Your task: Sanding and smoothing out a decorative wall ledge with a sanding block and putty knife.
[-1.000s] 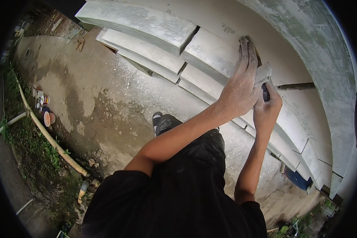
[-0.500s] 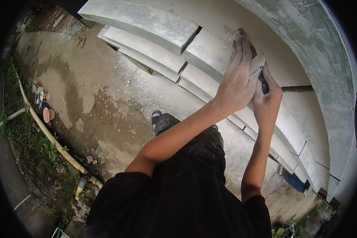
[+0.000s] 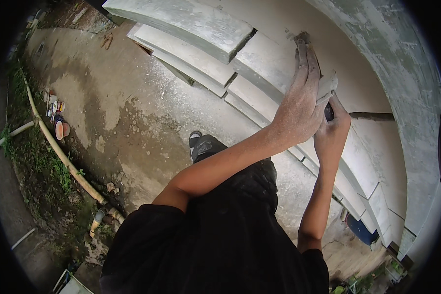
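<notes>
My left hand (image 3: 299, 105), coated in pale dust, reaches up to the right with its fingers stretched and pressed along a dark, long tool. The fingertips lie close to a dusty dark spot (image 3: 303, 36) on the flat pale panel (image 3: 362, 83). My right hand (image 3: 332, 134) is closed round the dark handle (image 3: 330, 112) just below and right of my left hand. A crumpled pale grey piece (image 3: 328, 87), like paper or cloth, sticks out between the two hands. The tool's exact kind is hidden by my fingers.
Stepped pale slabs (image 3: 191, 49) with dark gaps run beside me, under a curved grey-white band (image 3: 411, 98). Concrete floor (image 3: 127, 108) carries white dust splashes. Cans and an orange bucket (image 3: 61, 130) stand left, past a long pipe (image 3: 59, 152). A blue container (image 3: 361, 229) sits lower right.
The view has shifted slightly. My hands remain together on the tool; the left fingers lie straighter and closer together, and less of the dark handle shows.
</notes>
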`<act>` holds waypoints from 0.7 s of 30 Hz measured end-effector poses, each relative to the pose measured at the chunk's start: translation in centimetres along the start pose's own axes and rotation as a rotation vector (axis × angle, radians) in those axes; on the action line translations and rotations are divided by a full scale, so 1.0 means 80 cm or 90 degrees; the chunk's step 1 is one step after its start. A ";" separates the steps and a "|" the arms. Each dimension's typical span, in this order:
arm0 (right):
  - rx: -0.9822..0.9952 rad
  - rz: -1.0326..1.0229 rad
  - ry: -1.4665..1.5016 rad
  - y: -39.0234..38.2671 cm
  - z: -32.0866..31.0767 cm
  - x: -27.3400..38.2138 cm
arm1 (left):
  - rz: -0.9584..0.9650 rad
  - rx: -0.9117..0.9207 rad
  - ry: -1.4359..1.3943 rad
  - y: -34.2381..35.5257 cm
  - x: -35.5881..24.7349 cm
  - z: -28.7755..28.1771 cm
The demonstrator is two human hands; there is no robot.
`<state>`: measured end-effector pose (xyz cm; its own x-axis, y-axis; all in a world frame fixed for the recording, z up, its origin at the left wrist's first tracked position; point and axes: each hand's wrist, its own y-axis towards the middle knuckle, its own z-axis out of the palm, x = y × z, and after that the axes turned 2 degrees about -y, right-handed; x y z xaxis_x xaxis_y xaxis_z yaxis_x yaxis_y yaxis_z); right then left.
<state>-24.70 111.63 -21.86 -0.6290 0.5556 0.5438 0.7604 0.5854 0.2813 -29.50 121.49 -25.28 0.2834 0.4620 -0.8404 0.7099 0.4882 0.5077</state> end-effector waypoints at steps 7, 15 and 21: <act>-0.025 0.011 0.037 0.004 -0.010 0.021 | 0.006 0.038 0.070 0.010 0.003 -0.011; 0.041 0.019 0.047 -0.010 -0.023 0.029 | 0.009 0.039 0.131 -0.008 -0.004 -0.009; 0.014 -0.005 0.014 0.011 0.003 0.038 | -0.079 0.004 0.005 0.024 0.003 -0.031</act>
<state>-26.00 114.00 -20.14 -0.6314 0.5372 0.5593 0.7511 0.6029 0.2689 -29.70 124.38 -24.00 0.1876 0.4045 -0.8951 0.7437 0.5368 0.3984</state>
